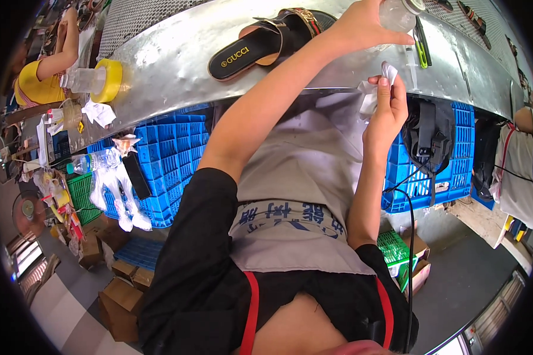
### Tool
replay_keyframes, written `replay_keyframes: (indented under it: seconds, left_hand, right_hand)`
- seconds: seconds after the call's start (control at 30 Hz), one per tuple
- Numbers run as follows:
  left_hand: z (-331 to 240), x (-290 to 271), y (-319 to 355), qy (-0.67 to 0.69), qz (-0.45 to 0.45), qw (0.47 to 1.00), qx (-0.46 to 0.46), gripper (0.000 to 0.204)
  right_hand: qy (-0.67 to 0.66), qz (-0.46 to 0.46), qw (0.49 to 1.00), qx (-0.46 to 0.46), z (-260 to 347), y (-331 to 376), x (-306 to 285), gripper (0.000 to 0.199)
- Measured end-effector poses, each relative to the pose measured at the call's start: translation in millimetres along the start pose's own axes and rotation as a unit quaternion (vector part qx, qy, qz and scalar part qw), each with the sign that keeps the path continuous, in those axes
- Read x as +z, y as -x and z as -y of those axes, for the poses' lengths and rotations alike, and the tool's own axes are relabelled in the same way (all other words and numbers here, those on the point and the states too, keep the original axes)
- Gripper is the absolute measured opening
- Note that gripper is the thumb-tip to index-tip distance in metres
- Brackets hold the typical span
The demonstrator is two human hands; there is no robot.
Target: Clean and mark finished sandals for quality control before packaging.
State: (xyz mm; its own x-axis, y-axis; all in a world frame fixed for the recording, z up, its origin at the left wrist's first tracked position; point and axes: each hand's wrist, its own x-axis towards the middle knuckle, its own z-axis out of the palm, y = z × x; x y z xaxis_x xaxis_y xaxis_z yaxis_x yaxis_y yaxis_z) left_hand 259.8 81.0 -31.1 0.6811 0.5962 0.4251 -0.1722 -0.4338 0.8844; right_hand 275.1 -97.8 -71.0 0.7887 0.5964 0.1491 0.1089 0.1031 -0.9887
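My left hand (364,26) is stretched across the metal bench (177,44) and wraps round a clear plastic bottle (398,16) with a white cap, at the top edge. Closer to my body, my right hand (388,105) is closed, pinching a crumpled white cloth or tissue (370,97) between thumb and fingers. Left of my left forearm, a black slide sandal (243,57) with a decorated strap lies on the bench. A green and black utility knife (421,47) rests just right of the bottle. Beside it lies a thin clear tool (411,68), whose kind I cannot make out.
On the bench's left end are a yellow tape roll (108,81) and crumpled white paper (99,113). Blue crates (175,160) stand below the bench on both sides, the right one with a black bag (429,133). A co-worker's arm (59,56) shows at upper left. More sandals (474,23) lie upper right.
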Motion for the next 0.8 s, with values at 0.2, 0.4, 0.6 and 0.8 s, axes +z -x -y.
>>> replay_keyframes:
  seconds: [0.2, 0.4, 0.6, 0.8]
  left_hand:
    - [-11, -3, 23, -0.141, -0.163, 0.964, 0.157, 0.054]
    - [-92, -111, 175, 0.238, 0.163, 0.957, -0.019, 0.023]
    - [-58, -141, 298, -0.456, 0.022, 0.816, -0.354, 0.035]
    - [27, -144, 319, -0.521, -0.128, 0.754, -0.381, 0.035]
  right_hand:
    - [-0.007, 0.023, 0.999, 0.028, -2, -1, 1, 0.028]
    - [-0.022, 0.009, 0.998, 0.05, 3, 8, -7, 0.028]
    - [-0.039, 0.05, 0.997, 0.046, 8, 12, 4, 0.027]
    - [-0.075, 0.08, 0.993, 0.034, 13, 18, 19, 0.027]
